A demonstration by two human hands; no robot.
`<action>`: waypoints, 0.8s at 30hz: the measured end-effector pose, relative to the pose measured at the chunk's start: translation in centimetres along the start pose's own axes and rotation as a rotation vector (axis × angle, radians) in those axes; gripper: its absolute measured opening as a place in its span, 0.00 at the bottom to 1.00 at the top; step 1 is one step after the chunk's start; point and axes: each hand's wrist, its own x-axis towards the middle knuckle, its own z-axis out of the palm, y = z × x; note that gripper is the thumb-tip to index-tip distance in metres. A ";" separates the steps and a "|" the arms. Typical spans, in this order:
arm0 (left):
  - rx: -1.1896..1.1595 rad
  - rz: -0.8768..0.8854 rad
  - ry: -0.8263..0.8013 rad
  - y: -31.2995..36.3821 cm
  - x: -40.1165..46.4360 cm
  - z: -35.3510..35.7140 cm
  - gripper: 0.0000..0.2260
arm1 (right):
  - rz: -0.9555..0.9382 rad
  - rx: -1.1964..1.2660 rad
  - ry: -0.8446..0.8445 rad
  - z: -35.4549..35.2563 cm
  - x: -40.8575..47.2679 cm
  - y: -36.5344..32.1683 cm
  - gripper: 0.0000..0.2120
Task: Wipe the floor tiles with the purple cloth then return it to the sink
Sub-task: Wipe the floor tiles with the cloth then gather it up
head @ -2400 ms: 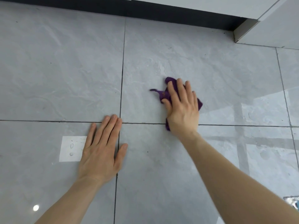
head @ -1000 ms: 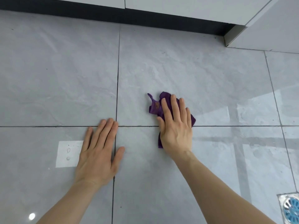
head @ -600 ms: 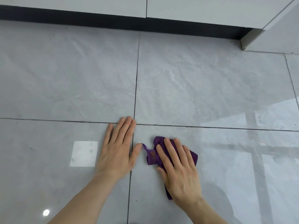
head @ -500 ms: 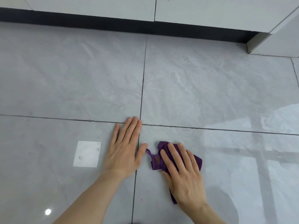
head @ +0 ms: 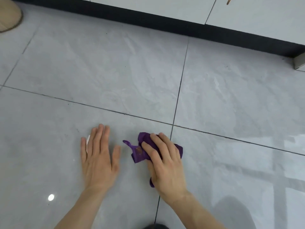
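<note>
At about ten o'clock, up in the far corner, a tan slipper-like shape [head: 9,14] sits half out of sight; I can't tell just what it is. Nearer, at seven o'clock, the left hand [head: 99,159] lies flat on the grey floor tiles [head: 102,76], fingers spread and straight, holding nothing, seemingly propping the person up. These tiles are glossy and look streaked with damp, so that palm could skid if more weight goes onto it.

Just beside it, toward six o'clock, the purple cloth [head: 140,151] lies bunched on the floor across a grout line [head: 175,104], with the right hand [head: 165,164] pressed on top. Its fingers are extended and only slightly curled, pushing down rather than clutching. A loose tail of cloth pokes out toward the left hand. Being so crumpled, the cloth likely touches little floor on each pass and may leave bands unwiped; with no real grip, it could also slide out from under the palm on a fast stroke.

Along twelve to two o'clock runs the dark kickboard [head: 181,25] under pale cabinets [head: 255,12]. No sink shows, so the return trip is yet to come, and a wet cloth may drip on the way.
</note>
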 end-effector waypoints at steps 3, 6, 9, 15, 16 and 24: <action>0.022 -0.071 -0.024 -2.0 -0.4 0.1 0.31 | -0.174 -0.107 -0.189 2.5 1.0 -2.1 0.25; 0.005 -0.064 -0.035 -2.5 -0.4 0.4 0.30 | -0.231 -0.179 -0.273 3.8 2.3 -2.3 0.24; 0.012 -0.054 -0.035 -2.6 -0.5 0.3 0.29 | -0.283 -0.186 -0.306 4.6 4.7 -2.3 0.23; 0.051 -0.094 -0.050 -2.5 -0.4 0.4 0.32 | -0.288 -0.183 -0.291 6.9 11.8 -4.1 0.22; 0.063 -0.087 -0.054 -2.5 -0.4 0.5 0.33 | -0.270 -0.181 -0.283 7.1 12.7 -4.1 0.22; 0.056 -0.059 -0.052 -2.8 -0.3 0.6 0.33 | -0.088 -0.182 -0.163 6.9 13.8 -2.6 0.22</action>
